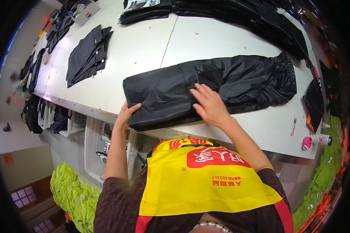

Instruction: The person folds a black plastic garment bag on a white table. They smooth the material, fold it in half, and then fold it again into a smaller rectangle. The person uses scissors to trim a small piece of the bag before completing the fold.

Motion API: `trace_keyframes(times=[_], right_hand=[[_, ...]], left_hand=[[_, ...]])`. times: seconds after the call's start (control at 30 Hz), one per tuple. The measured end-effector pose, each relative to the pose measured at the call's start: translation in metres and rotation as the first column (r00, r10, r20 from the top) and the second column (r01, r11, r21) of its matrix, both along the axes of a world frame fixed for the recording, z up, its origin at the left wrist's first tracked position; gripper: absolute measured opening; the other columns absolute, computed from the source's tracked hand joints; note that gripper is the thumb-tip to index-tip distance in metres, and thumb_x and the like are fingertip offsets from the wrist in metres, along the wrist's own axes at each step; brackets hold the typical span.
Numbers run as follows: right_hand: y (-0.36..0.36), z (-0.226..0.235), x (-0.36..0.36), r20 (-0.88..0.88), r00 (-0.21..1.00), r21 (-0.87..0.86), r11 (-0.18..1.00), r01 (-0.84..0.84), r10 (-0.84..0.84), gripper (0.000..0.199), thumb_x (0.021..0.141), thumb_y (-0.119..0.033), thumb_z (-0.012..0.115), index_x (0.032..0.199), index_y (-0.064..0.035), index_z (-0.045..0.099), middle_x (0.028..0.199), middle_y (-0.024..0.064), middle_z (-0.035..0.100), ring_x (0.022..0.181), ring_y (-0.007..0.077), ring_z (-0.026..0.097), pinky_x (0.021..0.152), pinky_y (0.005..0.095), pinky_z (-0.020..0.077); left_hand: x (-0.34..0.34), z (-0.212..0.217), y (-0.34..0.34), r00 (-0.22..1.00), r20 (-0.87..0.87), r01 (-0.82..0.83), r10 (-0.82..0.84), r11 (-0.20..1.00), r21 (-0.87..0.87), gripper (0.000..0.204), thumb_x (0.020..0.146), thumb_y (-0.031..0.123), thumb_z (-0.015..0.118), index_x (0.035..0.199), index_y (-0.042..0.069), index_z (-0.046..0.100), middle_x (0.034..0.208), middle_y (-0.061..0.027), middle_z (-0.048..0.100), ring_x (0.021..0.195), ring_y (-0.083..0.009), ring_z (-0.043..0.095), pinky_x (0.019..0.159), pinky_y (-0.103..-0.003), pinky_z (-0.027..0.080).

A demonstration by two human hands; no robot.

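A long black garment (pixel 163 89) of thin shiny cloth lies folded lengthwise along the near side of the white table (pixel 206 37). Its left end is squared off and fairly flat; the right end is wrinkled and gathered like elastic. My left hand (pixel 125 115) pinches the near left corner, thumb on top and fingers partly hidden beneath the cloth. Fingers spread, my right hand (pixel 210 104) rests on the middle of the garment and holds nothing.
Folded black garments (pixel 88 56) lie at the left, and a long black pile (pixel 237 13) runs along the far side. Near the right edge are a pink-handled tool (pixel 293 126), a pink roll (pixel 307 143) and a bottle (pixel 322 139). White baskets (pixel 90 155) stand below the table.
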State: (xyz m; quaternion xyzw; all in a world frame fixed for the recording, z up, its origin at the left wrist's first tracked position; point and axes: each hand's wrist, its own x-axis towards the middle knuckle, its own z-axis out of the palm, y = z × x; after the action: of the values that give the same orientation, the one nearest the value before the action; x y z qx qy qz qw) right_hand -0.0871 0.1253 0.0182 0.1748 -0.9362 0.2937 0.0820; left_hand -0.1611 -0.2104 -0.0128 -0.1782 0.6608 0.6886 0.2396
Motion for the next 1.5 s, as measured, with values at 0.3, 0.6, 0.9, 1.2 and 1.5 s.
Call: trace_keyframes(times=[0.3, 0.6, 0.9, 1.2, 1.5], right_hand=[[-0.037, -0.068, -0.015, -0.129, 0.987, 0.106, 0.991, -0.086, 0.100, 0.048, 0.081, -0.019, 0.055, 0.122, 0.0028, 0.046, 0.129, 0.0174, 0.045, 0.119, 0.0320, 0.042, 0.096, 0.0395, 0.0347], [-0.061, -0.211, 0.001, 0.764, 0.491, -0.434, 0.897, -0.086, 0.418, 0.054, 0.097, -0.036, 0.029, 0.140, -0.0051, 0.026, 0.148, 0.0132, 0.018, 0.136, 0.0195, 0.018, 0.110, 0.0314, 0.0160], [0.038, 0.071, -0.020, 0.187, 0.951, 0.045, 0.965, -0.259, 0.246, 0.028, 0.082, -0.028, 0.056, 0.096, -0.0057, 0.064, 0.096, 0.0165, 0.063, 0.089, 0.0324, 0.060, 0.077, 0.0415, 0.0473], [0.118, -0.045, -0.102, 0.320, 0.947, 0.239, 0.966, -0.103, 0.022, 0.054, 0.089, -0.036, 0.047, 0.131, -0.0032, 0.041, 0.138, 0.0128, 0.038, 0.129, 0.0281, 0.034, 0.105, 0.0434, 0.0266], [0.263, 0.081, -0.378, -0.453, 0.787, 0.201, 0.813, 0.547, -0.418, 0.014, 0.077, -0.013, 0.052, 0.083, -0.0087, 0.064, 0.081, 0.0139, 0.064, 0.077, 0.0325, 0.062, 0.069, 0.0432, 0.0503]], left_hand=[[-0.001, 0.078, 0.059, 0.925, -0.378, 0.128, -0.036, 0.967, 0.221, 0.049, 0.067, -0.001, 0.062, 0.114, -0.004, 0.048, 0.104, -0.0123, 0.060, 0.089, -0.0194, 0.061, 0.082, -0.030, 0.049], [-0.025, -0.043, 0.293, 0.431, -0.505, 0.328, -0.748, 0.651, -0.685, 0.025, 0.063, 0.014, 0.059, 0.085, 0.002, 0.055, 0.081, -0.0229, 0.059, 0.080, -0.0403, 0.056, 0.069, -0.041, 0.047], [-0.012, -0.029, 0.304, 0.472, -0.223, 0.360, -0.853, 0.417, -0.834, 0.032, 0.069, 0.021, 0.063, 0.093, 0.002, 0.054, 0.085, -0.0203, 0.062, 0.078, -0.0394, 0.060, 0.071, -0.044, 0.050], [-0.014, 0.040, 0.269, 0.211, -0.506, 0.384, -0.836, 0.547, -0.744, 0.045, 0.078, 0.030, 0.064, 0.112, 0.001, 0.057, 0.108, -0.0173, 0.058, 0.106, -0.0319, 0.052, 0.090, -0.042, 0.041], [-0.024, 0.000, 0.265, 0.172, -0.272, 0.070, -0.947, 0.287, -0.955, 0.067, 0.079, 0.050, 0.056, 0.129, 0.008, 0.045, 0.135, -0.0134, 0.041, 0.127, -0.0280, 0.034, 0.101, -0.051, 0.022]])
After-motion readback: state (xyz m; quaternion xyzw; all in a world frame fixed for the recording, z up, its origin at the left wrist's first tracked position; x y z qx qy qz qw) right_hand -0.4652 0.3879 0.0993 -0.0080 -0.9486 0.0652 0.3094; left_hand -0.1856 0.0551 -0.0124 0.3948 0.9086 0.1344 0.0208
